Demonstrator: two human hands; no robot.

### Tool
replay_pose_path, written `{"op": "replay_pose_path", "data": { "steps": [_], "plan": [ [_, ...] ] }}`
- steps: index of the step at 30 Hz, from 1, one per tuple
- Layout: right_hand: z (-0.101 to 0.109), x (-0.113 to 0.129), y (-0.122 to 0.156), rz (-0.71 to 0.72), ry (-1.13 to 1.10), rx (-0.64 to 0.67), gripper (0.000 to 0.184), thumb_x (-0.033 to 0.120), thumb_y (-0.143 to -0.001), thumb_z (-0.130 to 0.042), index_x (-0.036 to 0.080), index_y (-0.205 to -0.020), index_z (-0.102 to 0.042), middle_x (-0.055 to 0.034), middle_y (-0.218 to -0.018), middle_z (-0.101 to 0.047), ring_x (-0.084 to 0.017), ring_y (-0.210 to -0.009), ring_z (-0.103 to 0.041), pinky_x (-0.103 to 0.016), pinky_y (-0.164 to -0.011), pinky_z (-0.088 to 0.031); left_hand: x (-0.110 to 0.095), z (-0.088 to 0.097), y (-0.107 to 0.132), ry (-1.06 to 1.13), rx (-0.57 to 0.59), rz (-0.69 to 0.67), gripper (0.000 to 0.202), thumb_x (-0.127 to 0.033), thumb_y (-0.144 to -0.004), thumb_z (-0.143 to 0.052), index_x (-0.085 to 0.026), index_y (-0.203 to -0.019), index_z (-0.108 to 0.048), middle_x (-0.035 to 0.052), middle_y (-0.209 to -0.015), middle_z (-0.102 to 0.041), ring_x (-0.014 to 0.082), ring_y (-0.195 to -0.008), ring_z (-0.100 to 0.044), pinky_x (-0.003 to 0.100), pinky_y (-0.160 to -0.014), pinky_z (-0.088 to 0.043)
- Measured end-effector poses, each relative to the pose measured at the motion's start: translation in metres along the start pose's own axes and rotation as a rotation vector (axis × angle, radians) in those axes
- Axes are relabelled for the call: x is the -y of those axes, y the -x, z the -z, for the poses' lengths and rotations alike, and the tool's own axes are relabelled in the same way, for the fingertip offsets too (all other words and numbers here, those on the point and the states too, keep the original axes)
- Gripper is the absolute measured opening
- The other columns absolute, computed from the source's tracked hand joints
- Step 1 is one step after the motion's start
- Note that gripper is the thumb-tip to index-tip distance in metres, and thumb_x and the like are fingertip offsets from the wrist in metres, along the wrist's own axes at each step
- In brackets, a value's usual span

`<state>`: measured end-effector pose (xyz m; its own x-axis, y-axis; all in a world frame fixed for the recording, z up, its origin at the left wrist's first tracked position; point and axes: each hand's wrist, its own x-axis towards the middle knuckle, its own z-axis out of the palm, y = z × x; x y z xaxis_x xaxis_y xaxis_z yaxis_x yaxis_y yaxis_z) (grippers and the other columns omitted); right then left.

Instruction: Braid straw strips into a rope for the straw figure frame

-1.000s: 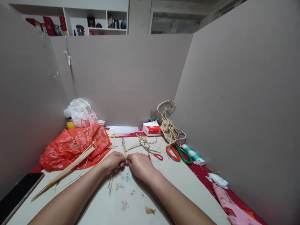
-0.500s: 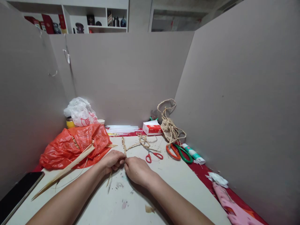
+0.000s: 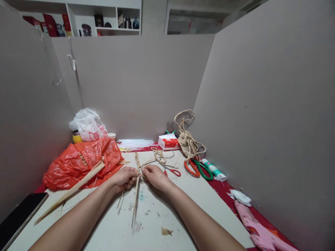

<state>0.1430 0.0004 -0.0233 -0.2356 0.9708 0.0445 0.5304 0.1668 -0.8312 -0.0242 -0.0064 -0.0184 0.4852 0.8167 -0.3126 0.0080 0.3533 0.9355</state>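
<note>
A thin braid of pale dried straw (image 3: 137, 161) runs up from between my two hands, over the white board. My left hand (image 3: 126, 177) pinches the braid's lower end between thumb and fingertips. Close beside it, my right hand (image 3: 155, 177) is closed too, its fingertips at the same spot on the strands. A long loose strand (image 3: 136, 200) hangs toward me from the pinch, and shorter ends stick out below my left hand. Finished cord (image 3: 159, 157) curls behind my right hand. Small red-handled scissors (image 3: 175, 172) lie partly hidden by that hand.
On the left are a red plastic bag (image 3: 83, 164) with straw leaves (image 3: 75, 184) across it, and a phone (image 3: 23, 216). To the right lie a coiled braided rope (image 3: 190, 144), orange-and-green handles (image 3: 202, 169) and a white-green roll (image 3: 214, 169). Grey panels (image 3: 141, 80) enclose the table.
My right hand has shifted up and slightly right, opening a small gap from the left hand. A long strand now shows hanging below the braid. The left hand stays nearly in place.
</note>
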Motion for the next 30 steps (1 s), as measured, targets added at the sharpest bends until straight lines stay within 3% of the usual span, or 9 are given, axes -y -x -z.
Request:
{"op": "replay_pose_path", "data": {
  "steps": [4, 7, 10, 17, 21, 24, 27, 30],
  "plan": [
    [-0.009, 0.004, 0.001, -0.159, -0.226, 0.255, 0.03, 0.033, -0.089, -0.035, 0.015, -0.075, -0.054, 0.0015, -0.058, -0.053, -0.005, -0.038, -0.037, -0.018, -0.038, -0.027, 0.002, 0.003, -0.001, -0.021, 0.047, -0.019, 0.025, -0.033, -0.065, -0.064, -0.017, -0.067, -0.045, -0.0091, -0.048, -0.037, 0.0009, -0.036, -0.015, 0.019, -0.037, -0.004],
    [-0.004, 0.013, -0.003, -0.253, -0.233, 0.408, 0.028, 0.032, -0.088, -0.036, 0.015, -0.075, -0.054, 0.0042, -0.054, -0.047, -0.004, -0.034, -0.031, -0.018, -0.034, -0.023, 0.002, 0.003, -0.002, -0.034, 0.038, -0.01, 0.024, -0.032, -0.065, -0.064, -0.017, -0.067, -0.045, -0.009, -0.048, -0.038, 0.0012, -0.036, -0.016, 0.02, -0.037, -0.004],
    [0.004, 0.019, -0.012, -0.262, -0.092, 0.425, 0.028, 0.031, -0.086, -0.042, 0.015, -0.066, -0.053, 0.0066, -0.043, -0.037, -0.005, -0.032, -0.027, -0.019, -0.033, -0.019, 0.002, 0.002, -0.002, -0.048, 0.024, -0.005, 0.022, -0.03, -0.064, -0.063, -0.017, -0.067, -0.046, -0.0084, -0.048, -0.038, 0.0011, -0.036, -0.016, 0.02, -0.037, -0.004],
    [0.01, 0.018, -0.016, -0.221, -0.026, 0.483, 0.038, 0.038, -0.086, -0.045, 0.016, -0.055, -0.043, 0.0064, -0.039, -0.034, -0.004, -0.031, -0.026, -0.019, -0.032, -0.018, 0.0, 0.004, 0.0, -0.041, 0.091, 0.02, 0.027, -0.035, -0.066, -0.065, -0.012, -0.077, -0.055, -0.0095, -0.05, -0.033, 0.0005, -0.038, -0.013, 0.02, -0.039, -0.003],
    [0.009, 0.007, -0.011, -0.229, -0.246, 0.539, 0.035, 0.044, -0.086, -0.042, 0.018, -0.063, -0.039, 0.0091, -0.043, -0.031, -0.004, -0.032, -0.023, -0.017, -0.031, -0.016, 0.0, 0.004, 0.001, -0.045, 0.075, 0.028, 0.029, -0.037, -0.066, -0.067, -0.015, -0.075, -0.05, -0.009, -0.051, -0.036, 0.0005, -0.038, -0.015, 0.019, -0.038, -0.005],
    [0.01, -0.001, -0.01, -0.202, -0.42, 0.586, 0.031, 0.04, -0.084, -0.048, 0.017, -0.065, -0.04, 0.0083, -0.047, -0.036, -0.003, -0.033, -0.029, -0.015, -0.031, -0.017, -0.001, 0.002, 0.003, -0.055, 0.053, 0.015, 0.029, -0.037, -0.067, -0.067, -0.017, -0.075, -0.047, -0.009, -0.052, -0.037, 0.0006, -0.038, -0.016, 0.019, -0.037, -0.005],
    [0.011, -0.002, -0.01, -0.206, -0.479, 0.615, 0.027, 0.034, -0.084, -0.047, 0.017, -0.064, -0.041, 0.0072, -0.049, -0.039, -0.003, -0.034, -0.032, -0.014, -0.031, -0.017, -0.002, 0.0, 0.004, -0.094, 0.023, 0.024, 0.03, -0.037, -0.07, -0.066, -0.017, -0.074, -0.045, -0.0089, -0.051, -0.036, 0.0006, -0.037, -0.018, 0.018, -0.037, -0.005],
    [0.011, 0.002, -0.01, -0.271, -0.485, 0.583, 0.024, 0.032, -0.082, -0.048, 0.018, -0.065, -0.04, 0.009, -0.046, -0.034, -0.002, -0.031, -0.026, -0.015, -0.03, -0.013, -0.003, -0.002, 0.005, -0.107, 0.01, 0.021, 0.03, -0.037, -0.071, -0.065, -0.017, -0.072, -0.043, -0.0088, -0.05, -0.036, 0.0009, -0.037, -0.018, 0.017, -0.037, -0.006]
  ]
}}
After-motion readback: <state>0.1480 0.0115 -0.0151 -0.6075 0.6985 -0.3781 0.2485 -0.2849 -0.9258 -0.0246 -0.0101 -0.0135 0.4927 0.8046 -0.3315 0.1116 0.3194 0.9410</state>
